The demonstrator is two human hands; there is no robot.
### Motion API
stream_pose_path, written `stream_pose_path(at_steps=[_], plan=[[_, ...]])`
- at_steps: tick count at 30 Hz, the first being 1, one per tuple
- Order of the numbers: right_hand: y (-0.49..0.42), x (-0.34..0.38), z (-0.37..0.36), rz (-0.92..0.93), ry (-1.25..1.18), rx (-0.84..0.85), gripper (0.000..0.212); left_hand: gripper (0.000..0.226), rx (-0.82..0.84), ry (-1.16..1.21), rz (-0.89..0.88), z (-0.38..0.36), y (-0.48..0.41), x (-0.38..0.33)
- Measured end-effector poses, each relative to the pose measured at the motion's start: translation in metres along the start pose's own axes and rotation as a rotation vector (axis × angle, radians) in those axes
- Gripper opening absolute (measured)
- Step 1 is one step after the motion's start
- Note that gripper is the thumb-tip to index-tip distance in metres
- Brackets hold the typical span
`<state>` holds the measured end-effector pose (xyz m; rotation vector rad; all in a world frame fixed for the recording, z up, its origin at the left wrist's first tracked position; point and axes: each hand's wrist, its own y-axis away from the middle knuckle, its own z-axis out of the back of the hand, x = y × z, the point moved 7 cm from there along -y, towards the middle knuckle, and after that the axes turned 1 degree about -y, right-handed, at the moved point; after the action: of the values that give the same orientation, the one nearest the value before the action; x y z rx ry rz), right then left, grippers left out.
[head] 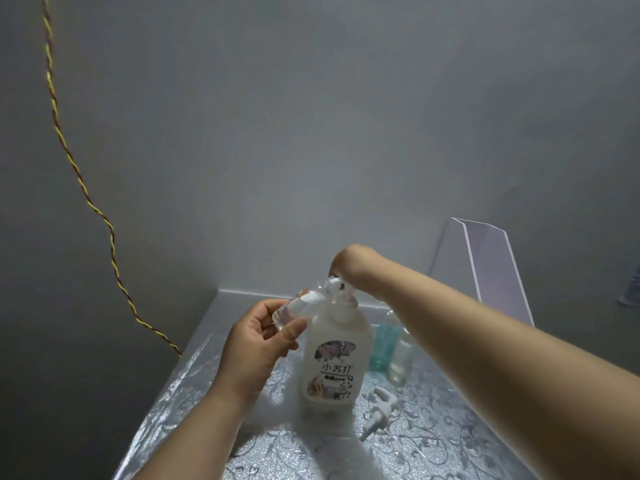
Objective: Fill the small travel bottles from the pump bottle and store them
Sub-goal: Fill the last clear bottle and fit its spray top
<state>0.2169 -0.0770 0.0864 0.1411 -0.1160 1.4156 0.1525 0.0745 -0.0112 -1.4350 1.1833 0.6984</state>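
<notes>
Item 1: left hand [256, 344]. Its thumb and fingers are curled round a small clear plastic travel bottle [298, 306]. The bottle is held tilted above the table, left of the pump, with its open mouth up against the nozzle.

Item 2: right hand [349, 268]. It is bent down over the pump head of the large white plastic pump bottle [334, 358]. Its fingers are hidden behind the wrist, so their set cannot be told.

Item 3: the pump bottle stands upright on the silver floral-embossed table top [173, 393], label facing the viewer.

Item 4: a teal translucent bottle [381, 344] and a clear bottle of pale liquid [401, 355] stand upright just behind the pump bottle to the right, side by side.

Item 5: a loose white pump top [377, 410] lies on the table, right of the pump bottle.

Item 6: a clear acrylic stand [491, 268] is at the far right.

Item 7: a twisted yellow-and-red cord [86, 188] runs down the grey wall on the left.
</notes>
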Motion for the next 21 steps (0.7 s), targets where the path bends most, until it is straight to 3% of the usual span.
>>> stream_pose_path(at_steps=[3, 7, 12, 17, 21], plan=[[-0.02, -0.007, -0.009, -0.011, 0.142, 0.017, 0.035, 0.039, 0.0, -0.009, 0.007, 0.0, 0.0, 0.002], [-0.023, -0.011, -0.023, 0.022, 0.178, 0.03, 0.023, 0.039, -0.011, -0.02, 0.024, 0.003, 0.0, 0.006], [-0.007, -0.013, -0.015, 0.049, -0.009, -0.125, 0.033, 0.041, -0.011, -0.013, 0.022, 0.004, 0.0, 0.006], [0.004, -0.013, 0.015, 0.072, -0.195, -0.287, 0.024, 0.041, 0.005, 0.01, 0.021, 0.002, 0.0, 0.005], [0.008, -0.01, 0.038, 0.11, -0.338, -0.305, 0.03, 0.041, 0.004, 0.017, 0.018, 0.002, -0.001, 0.004]])
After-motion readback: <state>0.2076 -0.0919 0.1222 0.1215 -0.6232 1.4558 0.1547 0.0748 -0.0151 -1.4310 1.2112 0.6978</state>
